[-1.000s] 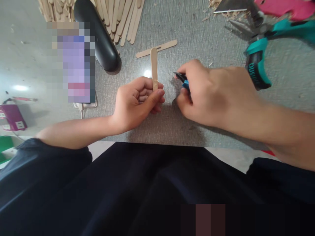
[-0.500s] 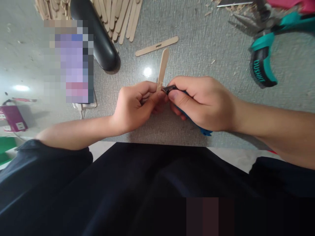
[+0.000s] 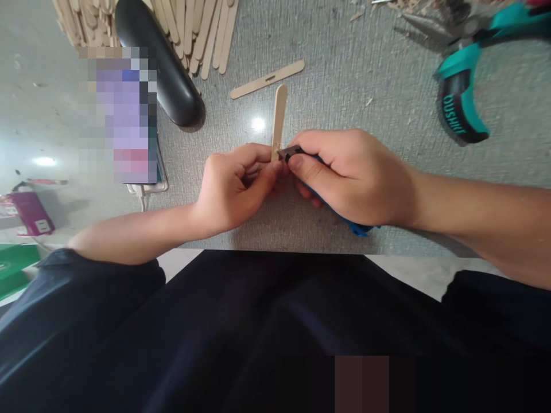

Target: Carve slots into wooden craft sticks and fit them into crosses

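Observation:
My left hand [image 3: 239,186] pinches the lower end of a wooden craft stick [image 3: 279,119], which points up and away from me. In my right hand [image 3: 350,175] is a blue-handled utility knife [image 3: 358,229], held in a closed grip with the thumb near its dark blade. The blade's tip touches the stick just above my left thumb, where small shavings stick up. Most of the knife's handle is hidden by my fingers. Beyond my hands, a second craft stick [image 3: 249,86] with a narrow slot in its middle lies on the table.
A pile of craft sticks [image 3: 210,40] lies at the back left, beside a black elongated case [image 3: 161,66]. A blurred-out phone [image 3: 124,126] with a cable is at left. Teal-handled pliers [image 3: 462,94] rest at right. Wood shavings are scattered across the grey table [image 3: 336,74].
The craft stick has turned slightly more upright, and the knife tip has shifted a little left with it. The whole view has moved slightly. Both hands keep their grips.

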Action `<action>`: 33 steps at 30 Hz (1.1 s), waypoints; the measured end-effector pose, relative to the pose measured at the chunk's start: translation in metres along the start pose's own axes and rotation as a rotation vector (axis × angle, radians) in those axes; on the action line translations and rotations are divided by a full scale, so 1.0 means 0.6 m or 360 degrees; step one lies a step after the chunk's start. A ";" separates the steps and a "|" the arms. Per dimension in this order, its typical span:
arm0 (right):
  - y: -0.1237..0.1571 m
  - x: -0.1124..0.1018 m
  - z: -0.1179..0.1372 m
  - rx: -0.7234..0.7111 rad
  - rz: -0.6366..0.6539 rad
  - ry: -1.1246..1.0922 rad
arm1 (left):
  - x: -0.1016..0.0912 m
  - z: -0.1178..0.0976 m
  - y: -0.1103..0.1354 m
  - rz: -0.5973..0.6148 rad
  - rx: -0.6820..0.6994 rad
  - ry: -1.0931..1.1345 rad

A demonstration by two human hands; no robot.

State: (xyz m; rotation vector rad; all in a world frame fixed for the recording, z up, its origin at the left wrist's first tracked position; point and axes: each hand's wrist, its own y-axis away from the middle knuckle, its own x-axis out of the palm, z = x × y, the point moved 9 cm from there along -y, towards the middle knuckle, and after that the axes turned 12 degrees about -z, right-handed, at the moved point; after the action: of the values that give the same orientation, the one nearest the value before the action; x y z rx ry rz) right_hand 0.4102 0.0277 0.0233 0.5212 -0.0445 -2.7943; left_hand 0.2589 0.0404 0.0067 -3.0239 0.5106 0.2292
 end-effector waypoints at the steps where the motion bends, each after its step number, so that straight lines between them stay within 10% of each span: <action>1: 0.000 0.001 0.001 -0.0008 -0.0004 0.0008 | 0.000 -0.001 0.000 -0.0005 0.0000 -0.0012; 22: -0.008 0.006 0.006 0.0273 -0.0050 0.0336 | 0.008 -0.038 0.003 0.0035 0.0459 -0.0692; 33: -0.009 0.028 -0.009 0.0557 0.0183 -0.0425 | 0.008 -0.036 -0.002 0.0113 0.0348 -0.0467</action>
State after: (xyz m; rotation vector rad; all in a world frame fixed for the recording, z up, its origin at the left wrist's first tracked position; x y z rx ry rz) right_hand 0.3961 0.0280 0.0118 0.2073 -0.6084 -2.7315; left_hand 0.2666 0.0381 0.0271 -2.6996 0.5740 0.5702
